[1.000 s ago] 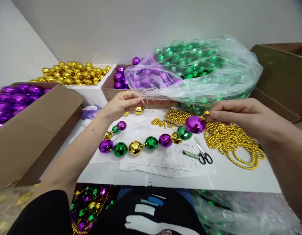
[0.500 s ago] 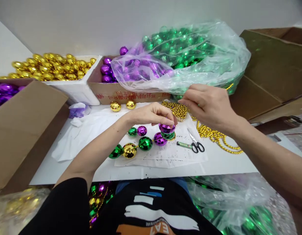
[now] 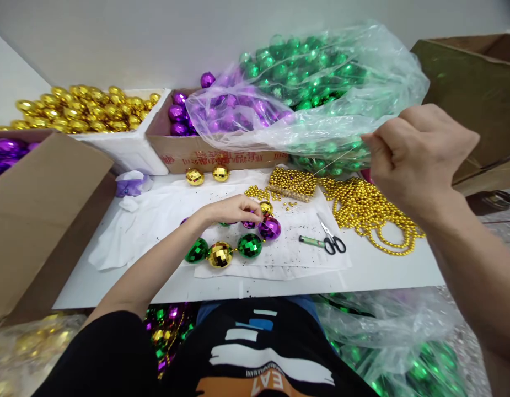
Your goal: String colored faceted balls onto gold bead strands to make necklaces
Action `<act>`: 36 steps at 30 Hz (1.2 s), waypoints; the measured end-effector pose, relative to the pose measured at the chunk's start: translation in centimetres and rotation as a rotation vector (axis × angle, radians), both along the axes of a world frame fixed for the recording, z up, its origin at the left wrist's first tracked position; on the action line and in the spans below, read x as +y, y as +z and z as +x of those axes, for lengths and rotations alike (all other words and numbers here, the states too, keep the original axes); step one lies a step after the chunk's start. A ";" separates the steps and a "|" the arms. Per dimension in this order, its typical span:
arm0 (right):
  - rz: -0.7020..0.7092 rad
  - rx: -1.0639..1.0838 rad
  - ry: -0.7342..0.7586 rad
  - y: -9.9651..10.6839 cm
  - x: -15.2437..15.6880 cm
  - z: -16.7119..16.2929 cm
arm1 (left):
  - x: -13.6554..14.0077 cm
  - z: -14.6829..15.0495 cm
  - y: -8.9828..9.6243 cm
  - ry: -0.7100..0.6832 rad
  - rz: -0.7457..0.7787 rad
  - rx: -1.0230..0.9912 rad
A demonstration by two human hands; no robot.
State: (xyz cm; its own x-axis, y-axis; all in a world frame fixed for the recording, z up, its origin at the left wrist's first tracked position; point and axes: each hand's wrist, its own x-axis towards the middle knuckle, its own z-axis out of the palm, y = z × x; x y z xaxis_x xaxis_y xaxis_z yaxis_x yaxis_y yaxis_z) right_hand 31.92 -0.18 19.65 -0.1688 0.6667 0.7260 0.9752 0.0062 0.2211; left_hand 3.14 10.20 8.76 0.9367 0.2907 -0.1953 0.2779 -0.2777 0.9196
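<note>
My right hand [image 3: 415, 154] is raised at the right, closed in a pinch on a thin thread [image 3: 339, 161] that runs taut down to the left. Low over the table, my left hand [image 3: 238, 210] pinches the end of a string of faceted balls, right beside a purple ball [image 3: 270, 227]. A green ball [image 3: 250, 245], a gold ball [image 3: 220, 255] and another green ball [image 3: 196, 250] follow along that string. Behind my left fingers a smaller gold ball [image 3: 266, 208] shows; other balls there are partly hidden by the hand.
Scissors [image 3: 332, 240] and a green cutter [image 3: 311, 241] lie on the white cloth. Gold bead strands [image 3: 370, 212] and a pack of gold beads [image 3: 293, 183] are at the right. Behind stand a white box [image 3: 126, 151] of gold balls and a carton [image 3: 213, 157] of purple balls.
My right hand has moved up and to the right, drawing the thread out. My left hand has shifted left and down, and the balls stacked under it now lie lower on the cloth.
</note>
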 end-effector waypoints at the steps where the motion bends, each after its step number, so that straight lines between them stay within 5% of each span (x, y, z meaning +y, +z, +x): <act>1: -0.002 0.033 0.008 -0.2 -0.2 -0.1 | -0.1 -0.4 -0.6 0.020 0.001 0.007; 5: -0.167 0.276 0.172 -0.7 -1.4 -0.6 | -0.4 -2.4 -1.8 0.265 -0.021 -0.081; 9: -0.599 0.691 0.392 -1.3 -1.8 -0.5 | -0.5 -4.0 -1.5 0.525 -0.221 -0.182; 14: -1.054 1.165 0.365 -2.1 -0.8 0.4 | -0.5 -4.2 -0.4 0.601 -0.353 -0.289; 19: -1.347 1.126 0.346 -3.2 -0.1 0.1 | -1.0 -3.9 0.9 0.605 -0.361 -0.391; 22: -1.450 0.939 0.403 -4.0 -0.1 -1.0 | -1.1 -3.8 1.4 0.613 -0.321 -0.417; 28: -1.389 0.659 0.578 -5.2 -0.4 -4.2 | -1.6 -3.6 1.8 0.589 -0.193 -0.435; 33: -1.647 1.014 0.518 -6.3 -0.2 -5.6 | -2.4 -3.3 2.3 0.592 -0.250 -0.441; 36: -1.641 1.227 0.462 -6.4 -0.2 -5.9 | -2.6 -3.0 2.1 0.615 -0.282 -0.454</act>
State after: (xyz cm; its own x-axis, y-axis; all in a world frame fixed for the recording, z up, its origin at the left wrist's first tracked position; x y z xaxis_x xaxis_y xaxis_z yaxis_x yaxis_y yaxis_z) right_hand 26.04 -0.34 13.21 -0.4763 0.7195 -0.5054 0.4520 -0.2927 -0.8426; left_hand 0.10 7.62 10.82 0.6306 0.7758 0.0226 -0.1119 0.0620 0.9918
